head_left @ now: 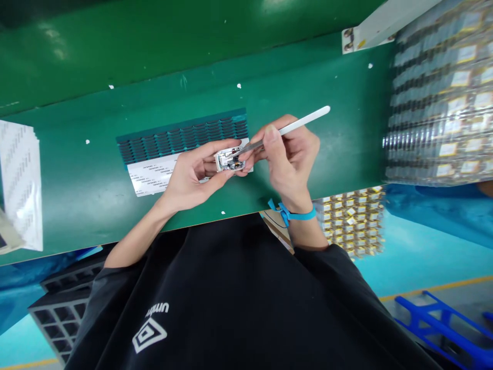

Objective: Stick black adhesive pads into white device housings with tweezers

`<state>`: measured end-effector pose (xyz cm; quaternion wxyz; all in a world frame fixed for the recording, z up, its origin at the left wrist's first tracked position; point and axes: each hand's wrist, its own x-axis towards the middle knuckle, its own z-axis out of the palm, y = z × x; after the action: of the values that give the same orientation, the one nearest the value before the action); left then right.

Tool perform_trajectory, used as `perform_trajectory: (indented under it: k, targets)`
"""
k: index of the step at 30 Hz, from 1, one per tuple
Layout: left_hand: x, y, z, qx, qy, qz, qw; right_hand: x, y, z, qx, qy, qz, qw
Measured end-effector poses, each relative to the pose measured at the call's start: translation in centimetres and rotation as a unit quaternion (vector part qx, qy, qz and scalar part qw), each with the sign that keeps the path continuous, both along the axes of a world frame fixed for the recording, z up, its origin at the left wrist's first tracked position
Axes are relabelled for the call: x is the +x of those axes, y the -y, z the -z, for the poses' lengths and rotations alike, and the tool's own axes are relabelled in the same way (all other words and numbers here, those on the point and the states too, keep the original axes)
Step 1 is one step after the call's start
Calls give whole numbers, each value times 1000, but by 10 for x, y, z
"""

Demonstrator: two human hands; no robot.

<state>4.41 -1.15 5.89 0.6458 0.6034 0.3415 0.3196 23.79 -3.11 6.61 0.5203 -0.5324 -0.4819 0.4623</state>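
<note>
Gripped open white casing [230,160] in left hand [188,177]; angled slim tool [304,121] into it with right hand [290,159], over green surface [346,133].

Green bench [308,67]; turquoise floor [423,246], yellow line [442,285]; blue frame [442,324].

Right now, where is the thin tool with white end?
In the head view, just right of centre, the thin tool is in the right hand, its dark tip at the small white casing in the left hand.
</note>
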Motion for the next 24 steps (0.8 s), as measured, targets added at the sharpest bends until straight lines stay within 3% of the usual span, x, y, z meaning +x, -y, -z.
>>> perform_trajectory:
  k: [17, 24]
  targets:
    - [-5, 1, 2, 2, -10, -32, 999, -4, 1, -4, 21, 7, -7, 1000]
    - [-6, 0, 15, -15, -17, -24, 999, 4, 4, 11, -13, 32, -38, 999]
